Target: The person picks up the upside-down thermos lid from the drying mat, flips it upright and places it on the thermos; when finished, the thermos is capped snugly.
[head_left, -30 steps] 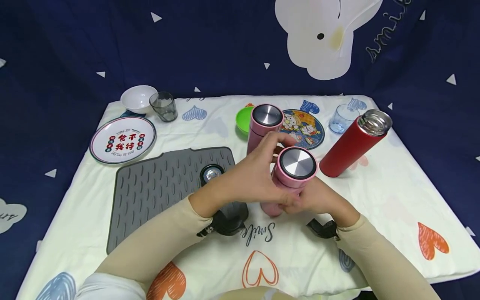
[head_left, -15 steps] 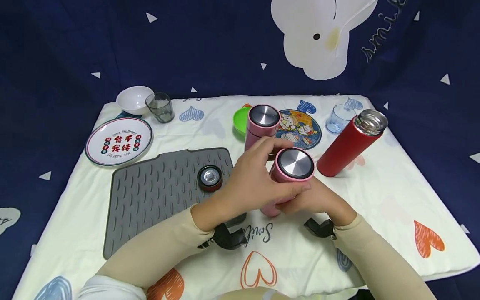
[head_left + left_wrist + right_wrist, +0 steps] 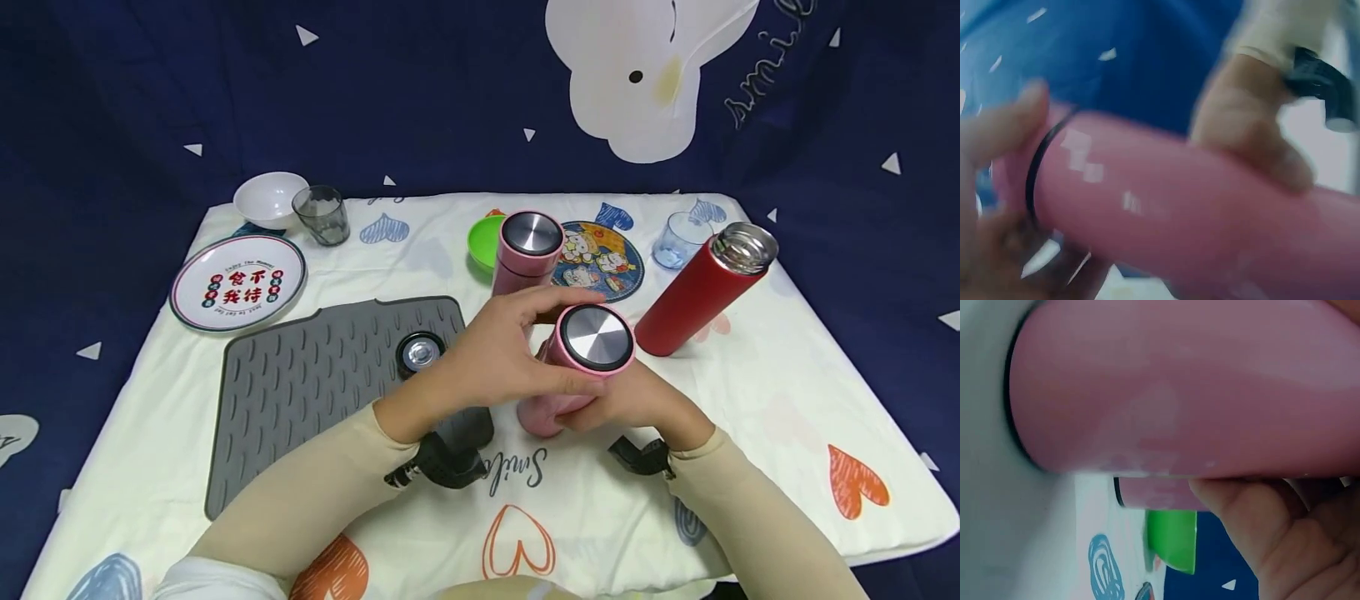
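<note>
I have both hands clamped on the nearer pink flask [image 3: 573, 367], which leans tilted over the middle of the bench [image 3: 750, 400], its base down near the cloth and its steel-topped lid toward the head camera. My left hand [image 3: 491, 358] wraps the upper part, thumb and fingers curled around the lid end; my right hand [image 3: 633, 400] grips the body lower down from the other side. On the left wrist view the flask [image 3: 1197, 212] fills the frame, blurred, with a dark seam ring near the lid and the right hand [image 3: 1247, 131] closed on it behind.

Just behind it stands a second pink flask [image 3: 525, 250], upright and lidded. A red flask [image 3: 701, 287] stands to the right with its mouth uncovered. A round cap [image 3: 420, 354] lies on the grey mat [image 3: 300, 392].

Writing I can read: the cloth [image 3: 750, 467] carries the script word "Smile" just below the flask; the plate [image 3: 238, 282] at the left shows red Chinese characters, "食不我待". The cartoon coaster [image 3: 600, 258] has lettering too small to make out.
</note>
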Demonstrator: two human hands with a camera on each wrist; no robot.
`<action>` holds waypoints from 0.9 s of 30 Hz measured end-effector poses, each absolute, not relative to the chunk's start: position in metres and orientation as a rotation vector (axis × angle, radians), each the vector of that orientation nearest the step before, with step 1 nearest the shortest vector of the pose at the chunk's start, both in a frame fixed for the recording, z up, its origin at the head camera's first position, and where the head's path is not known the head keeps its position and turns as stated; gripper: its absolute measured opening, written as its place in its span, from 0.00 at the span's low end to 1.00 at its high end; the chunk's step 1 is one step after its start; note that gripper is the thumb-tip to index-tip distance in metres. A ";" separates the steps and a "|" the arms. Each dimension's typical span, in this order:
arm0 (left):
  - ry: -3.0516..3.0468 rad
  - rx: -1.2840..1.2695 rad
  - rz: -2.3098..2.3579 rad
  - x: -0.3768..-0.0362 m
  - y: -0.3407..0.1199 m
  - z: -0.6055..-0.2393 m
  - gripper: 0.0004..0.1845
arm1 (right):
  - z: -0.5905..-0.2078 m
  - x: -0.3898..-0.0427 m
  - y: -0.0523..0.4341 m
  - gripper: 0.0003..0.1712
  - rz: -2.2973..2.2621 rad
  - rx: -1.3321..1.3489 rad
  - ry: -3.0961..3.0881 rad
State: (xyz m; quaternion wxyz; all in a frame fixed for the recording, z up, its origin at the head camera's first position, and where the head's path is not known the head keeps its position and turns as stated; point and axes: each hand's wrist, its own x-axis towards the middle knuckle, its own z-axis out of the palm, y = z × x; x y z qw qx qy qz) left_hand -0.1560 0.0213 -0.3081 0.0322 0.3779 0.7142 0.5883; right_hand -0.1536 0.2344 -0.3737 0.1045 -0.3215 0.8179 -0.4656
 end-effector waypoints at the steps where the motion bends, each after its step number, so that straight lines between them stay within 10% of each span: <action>1: 2.109 1.175 1.824 -0.159 0.020 -0.309 0.38 | -0.374 -0.154 0.234 0.41 -1.377 -0.945 2.408; 27: 2.038 0.986 1.944 -0.151 0.028 -0.314 0.38 | -0.371 -0.155 0.237 0.39 -1.379 -0.871 2.317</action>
